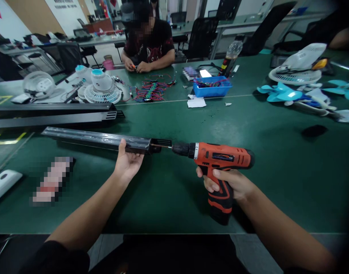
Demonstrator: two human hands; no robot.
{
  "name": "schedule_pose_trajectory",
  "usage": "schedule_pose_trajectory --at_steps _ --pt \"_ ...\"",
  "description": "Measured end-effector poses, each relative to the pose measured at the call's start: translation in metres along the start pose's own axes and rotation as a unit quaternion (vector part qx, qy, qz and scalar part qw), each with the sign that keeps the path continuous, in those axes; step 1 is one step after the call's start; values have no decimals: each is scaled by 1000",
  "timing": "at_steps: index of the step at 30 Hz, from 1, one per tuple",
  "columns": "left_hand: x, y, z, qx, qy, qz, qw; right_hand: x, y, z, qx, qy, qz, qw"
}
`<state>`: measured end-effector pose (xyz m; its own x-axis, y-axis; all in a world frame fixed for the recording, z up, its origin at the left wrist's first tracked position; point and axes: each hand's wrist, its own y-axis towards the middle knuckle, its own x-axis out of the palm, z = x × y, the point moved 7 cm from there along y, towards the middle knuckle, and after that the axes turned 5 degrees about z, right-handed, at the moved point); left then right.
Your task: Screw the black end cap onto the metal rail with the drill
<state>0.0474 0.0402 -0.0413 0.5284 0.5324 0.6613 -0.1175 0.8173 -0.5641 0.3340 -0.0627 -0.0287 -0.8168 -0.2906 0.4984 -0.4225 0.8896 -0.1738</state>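
Note:
My right hand (pixel 228 182) is wrapped round the handle of an orange and black cordless drill (pixel 222 155), held level with its chuck pointing left. A long thin bit reaches from the chuck to the right end of a long black metal bar (pixel 97 139); whether it sits in a screw is too small to tell. My left hand (pixel 129 161) grips that bar near its right end from below, thumb on the near upper edge. The bar seems wrapped in clear film and lies across the left side of the green table (pixel 174 201).
More long bars (pixel 54 118) lie behind at the left. Fan parts (pixel 102 89), wired boards (pixel 151 91) and a blue bin (pixel 211 89) stand further back. Blue fan blades (pixel 283 93) lie at right. A blurred phone-like object (pixel 53 180) is near left. Someone (pixel 148 42) sits opposite.

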Motion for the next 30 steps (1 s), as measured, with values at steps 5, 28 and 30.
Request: schedule_pose_trajectory --at_steps 5,28,30 --pt "-2 3 0 0 -7 2 1000 3 1 -3 -10 9 9 1000" --pt "-2 5 3 6 -11 -5 1000 -8 4 -3 33 15 114 993" --pt "-2 6 3 5 -7 -3 1000 -7 3 -2 45 20 125 991"
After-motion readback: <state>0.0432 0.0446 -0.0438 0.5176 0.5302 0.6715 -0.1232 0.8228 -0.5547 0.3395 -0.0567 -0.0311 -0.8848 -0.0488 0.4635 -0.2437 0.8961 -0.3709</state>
